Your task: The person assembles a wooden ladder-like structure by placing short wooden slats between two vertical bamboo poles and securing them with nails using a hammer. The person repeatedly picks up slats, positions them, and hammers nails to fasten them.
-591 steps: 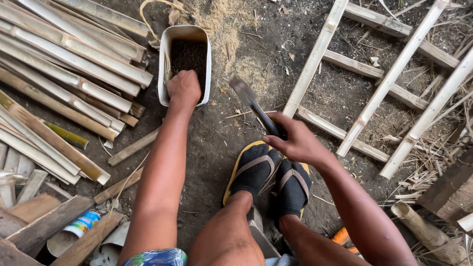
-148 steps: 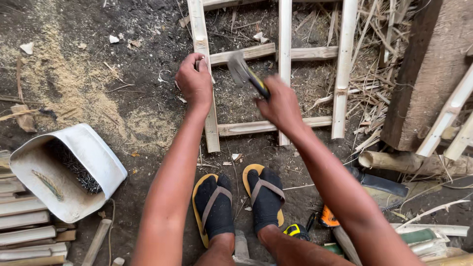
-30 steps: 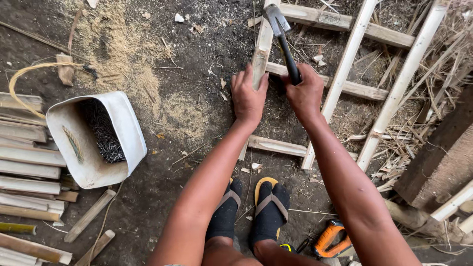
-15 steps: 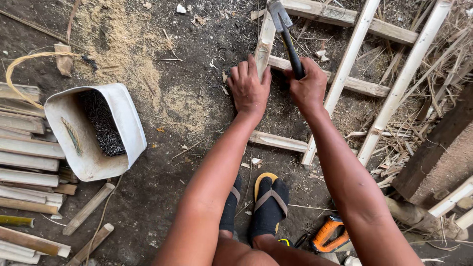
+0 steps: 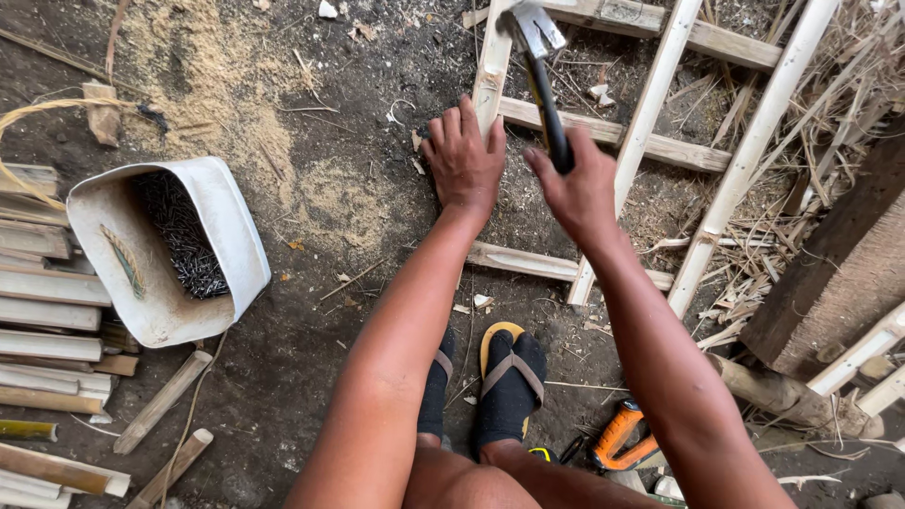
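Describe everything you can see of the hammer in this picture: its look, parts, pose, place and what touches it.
The hammer has a pale metal head with a claw and a dark, slim handle that looks rubber-coated. The right hand grips the handle's lower end, so the tool points up and away, head raised above the wooden slat frame near the picture's top edge. Only that hand touches it; whether the head meets the wood cannot be told.

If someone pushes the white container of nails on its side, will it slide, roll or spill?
The white container already lies on its side with flattish walls, so it would probably slide, not roll. The nails piled inside likely make it heavy for its size. Its mouth is open, so a hard push could spill some.
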